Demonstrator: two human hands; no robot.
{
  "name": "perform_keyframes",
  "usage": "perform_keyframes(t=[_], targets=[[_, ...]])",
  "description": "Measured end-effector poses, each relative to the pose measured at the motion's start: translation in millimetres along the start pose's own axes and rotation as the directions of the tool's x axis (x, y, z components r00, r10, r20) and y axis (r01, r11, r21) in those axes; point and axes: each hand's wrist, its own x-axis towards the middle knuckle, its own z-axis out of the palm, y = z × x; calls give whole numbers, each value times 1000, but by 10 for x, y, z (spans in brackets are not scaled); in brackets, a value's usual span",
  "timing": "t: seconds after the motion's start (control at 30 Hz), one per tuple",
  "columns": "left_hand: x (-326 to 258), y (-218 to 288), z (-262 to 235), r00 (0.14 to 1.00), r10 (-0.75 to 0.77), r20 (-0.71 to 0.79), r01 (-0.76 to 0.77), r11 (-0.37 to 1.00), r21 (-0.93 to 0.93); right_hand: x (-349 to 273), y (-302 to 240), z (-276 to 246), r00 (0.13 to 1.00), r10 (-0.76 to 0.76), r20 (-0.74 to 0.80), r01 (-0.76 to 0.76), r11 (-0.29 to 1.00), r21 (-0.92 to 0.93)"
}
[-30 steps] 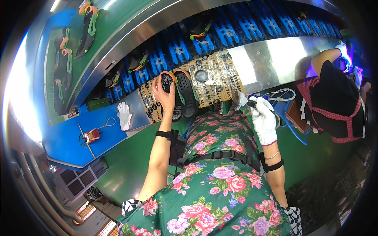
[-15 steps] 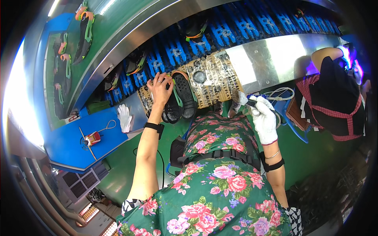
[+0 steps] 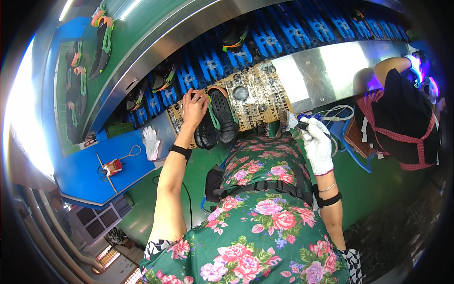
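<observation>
My left hand [image 3: 194, 108] is bare and grips the toe end of a black shoe sole [image 3: 206, 131] with green trim. A second black sole [image 3: 224, 114] with an orange rim lies right beside it on the taped cardboard mat [image 3: 257, 97]. My right hand [image 3: 316, 142] wears a white glove and holds a small brush [image 3: 294, 123] near the mat's right edge, apart from the soles.
A blue conveyor [image 3: 265, 40] behind the mat carries more soles [image 3: 235, 35]. A white glove [image 3: 151, 142] and a small red tool [image 3: 112, 167] lie on the blue table at left. Another person in a black apron [image 3: 406, 118] works at right.
My left hand has shifted from the lower left sole up to its top end, reaching further toward the conveyor. The right hand with the brush has stayed put.
</observation>
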Motion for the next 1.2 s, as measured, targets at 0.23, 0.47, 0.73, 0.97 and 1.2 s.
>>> perform_keyframes(t=[0.23,0.47,0.73,0.97,1.2], targets=[[95,-10,6,997,65,32,-66,997,49,30,-45,47,1000,-14,3,14,1000,-9],[50,-35,-55,981,10,193,-34,992,118,112,-19,-16,999,-7,50,8,1000,-18],[826,526,-1243,997,62,-34,-71,916,-396,51,-63,-25,999,-33,7,33,999,23],[2488,393,-2163,965,-136,-223,24,897,-442,-4,-89,159,999,-50,4,50,999,11],[3703,-1195,-1797,905,-283,317,281,958,55,-63,-51,297,997,-78,23,77,997,24]])
